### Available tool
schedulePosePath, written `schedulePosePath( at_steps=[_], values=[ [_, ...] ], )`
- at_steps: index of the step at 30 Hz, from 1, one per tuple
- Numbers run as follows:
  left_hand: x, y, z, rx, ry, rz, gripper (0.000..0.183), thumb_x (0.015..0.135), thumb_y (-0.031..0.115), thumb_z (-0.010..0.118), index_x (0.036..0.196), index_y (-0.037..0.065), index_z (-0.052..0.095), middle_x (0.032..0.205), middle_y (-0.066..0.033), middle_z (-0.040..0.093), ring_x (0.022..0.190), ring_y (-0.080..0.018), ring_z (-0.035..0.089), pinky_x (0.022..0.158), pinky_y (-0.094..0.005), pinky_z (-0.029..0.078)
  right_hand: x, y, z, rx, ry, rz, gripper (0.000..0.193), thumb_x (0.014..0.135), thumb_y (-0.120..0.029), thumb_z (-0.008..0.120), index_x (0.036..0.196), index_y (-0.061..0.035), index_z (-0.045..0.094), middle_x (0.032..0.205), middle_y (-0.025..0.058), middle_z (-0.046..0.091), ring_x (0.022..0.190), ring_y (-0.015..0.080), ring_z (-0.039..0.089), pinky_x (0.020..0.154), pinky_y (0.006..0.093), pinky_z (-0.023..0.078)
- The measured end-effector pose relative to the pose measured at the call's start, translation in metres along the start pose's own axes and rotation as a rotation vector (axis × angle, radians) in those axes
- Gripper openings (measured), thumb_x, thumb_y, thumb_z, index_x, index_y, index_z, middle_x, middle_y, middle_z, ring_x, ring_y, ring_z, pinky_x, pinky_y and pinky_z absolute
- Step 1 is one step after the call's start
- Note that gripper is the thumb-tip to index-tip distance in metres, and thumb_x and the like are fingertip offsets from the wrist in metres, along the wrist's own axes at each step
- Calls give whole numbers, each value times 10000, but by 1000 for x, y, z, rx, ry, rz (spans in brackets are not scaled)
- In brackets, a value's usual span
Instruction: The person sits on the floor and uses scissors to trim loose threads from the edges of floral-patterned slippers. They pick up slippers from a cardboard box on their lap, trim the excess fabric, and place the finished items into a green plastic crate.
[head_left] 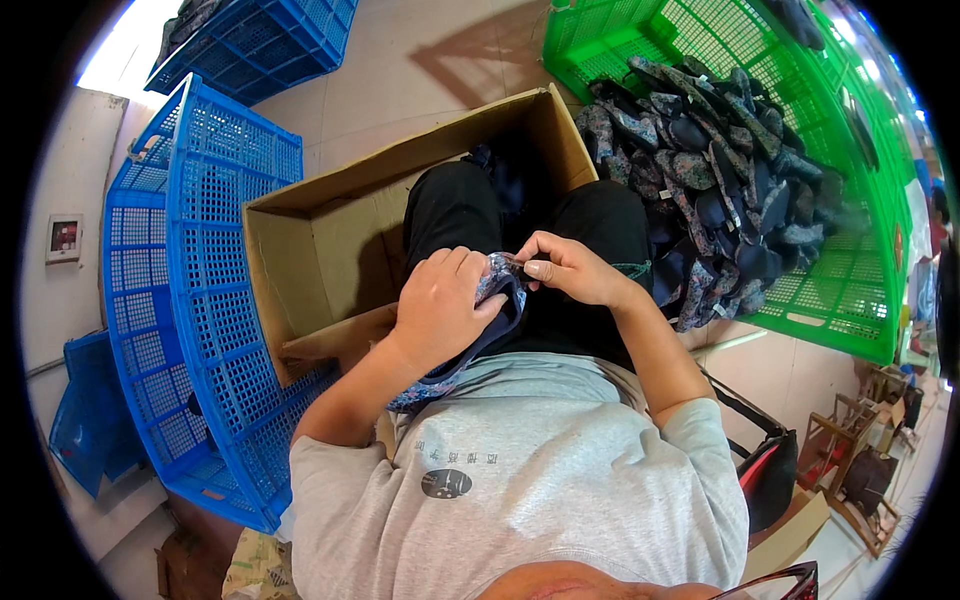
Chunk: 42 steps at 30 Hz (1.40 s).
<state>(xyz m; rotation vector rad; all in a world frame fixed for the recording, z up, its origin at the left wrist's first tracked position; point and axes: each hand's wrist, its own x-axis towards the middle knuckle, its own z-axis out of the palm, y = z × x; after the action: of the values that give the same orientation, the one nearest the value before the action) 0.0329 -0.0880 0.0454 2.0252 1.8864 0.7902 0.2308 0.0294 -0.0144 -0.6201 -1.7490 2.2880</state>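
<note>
A blue floral-patterned cap (489, 312) with a dark blue edge lies across my lap, partly under my left forearm. My left hand (441, 297) is closed over its upper end, thumb along the near side and fingers curled on top. Against that same end, the thumb and forefinger of my right hand (575, 268) pinch a small dark piece. Whether this piece is part of the cap or a separate thing, I cannot tell. The rest of the cap's lower end is hidden by my arm.
An open cardboard box (330, 240) stands around my knees, dark fabric inside. At right, a green plastic crate (850, 310) holds a heap of patterned caps (690, 170). Blue plastic crates (235, 300) stand at left and far left. A wooden rack (850, 430) is at lower right.
</note>
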Motion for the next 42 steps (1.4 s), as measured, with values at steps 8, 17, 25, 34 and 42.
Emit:
schedulePosePath(
  at_steps=[8, 17, 25, 34, 42],
  values=[
    [-7, -9, 22, 18, 204, 74, 171, 704, 68, 757, 798, 68, 615, 762, -74, 609, 731, -283, 596, 648, -392, 474, 5, 1, -8, -136, -86, 8, 248, 999, -267, 593, 1030, -22, 573, 880, 37, 616, 825, 103, 589, 782, 273, 490],
    [-6, -10, 24, 11, 214, 99, 166, 694, 58, 765, 783, 58, 624, 771, -75, 617, 748, -282, 599, 671, -386, 480, 6, 6, -9, -98, -119, 8, 200, 1007, -210, 581, 1065, -19, 567, 939, 21, 577, 834, 94, 552, 770, 252, 471],
    [-6, -11, 24, -4, 228, 138, 168, 678, 44, 775, 762, 50, 629, 780, -81, 633, 758, -286, 609, 678, -386, 487, 6, -2, -4, -90, -72, -8, 183, 995, -202, 598, 985, -21, 578, 862, 15, 580, 782, 88, 554, 736, 261, 480],
    [-5, -13, 23, -33, 229, 148, 169, 676, 35, 776, 751, 48, 625, 771, -84, 634, 745, -284, 610, 675, -383, 483, 6, -4, -3, -113, -44, -14, 181, 991, -199, 604, 975, -21, 574, 863, 12, 578, 758, 91, 555, 714, 260, 488],
    [-4, -16, 20, -52, 264, 123, 173, 684, 26, 762, 769, 54, 615, 740, -78, 605, 714, -279, 592, 655, -378, 472, 10, 11, 10, 286, 495, 42, 105, 1014, -191, 556, 999, -91, 581, 823, 1, 592, 635, 41, 483, 540, 177, 363]
  ],
)
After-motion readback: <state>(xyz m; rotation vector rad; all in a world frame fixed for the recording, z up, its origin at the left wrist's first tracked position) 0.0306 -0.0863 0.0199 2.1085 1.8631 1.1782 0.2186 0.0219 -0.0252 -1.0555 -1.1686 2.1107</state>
